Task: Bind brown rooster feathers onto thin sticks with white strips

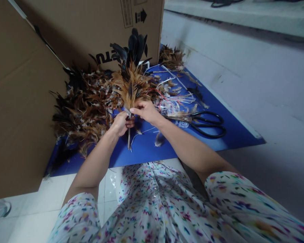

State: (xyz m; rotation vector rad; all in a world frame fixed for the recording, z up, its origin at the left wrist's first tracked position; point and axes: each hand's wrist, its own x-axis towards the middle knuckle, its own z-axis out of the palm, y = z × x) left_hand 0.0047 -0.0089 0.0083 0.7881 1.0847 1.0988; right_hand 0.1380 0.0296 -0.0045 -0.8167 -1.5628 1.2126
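A bundle of brown and black feathers [130, 84] stands up over the blue table, its dark tips pointing away from me. Closed around the base of the bundle is my left hand [121, 123], and a thin stem and a thread hang below it. My right hand [145, 110] pinches at the pale binding [128, 111] around the base. Whether its fingertips hold a strand, I cannot make out. Just right of my right hand lie scissors [208, 124] with black loop handles, their blades partly hidden behind the wrist.
Loose feathers [83, 108] pile up on the left of the blue tabletop [147, 148]. White strips [183, 99] and red threads lie right of the bundle. More feathers [171, 58] sit at the back corner. Cardboard [73, 30] rises behind and left; a pale wall [243, 74] borders the right.
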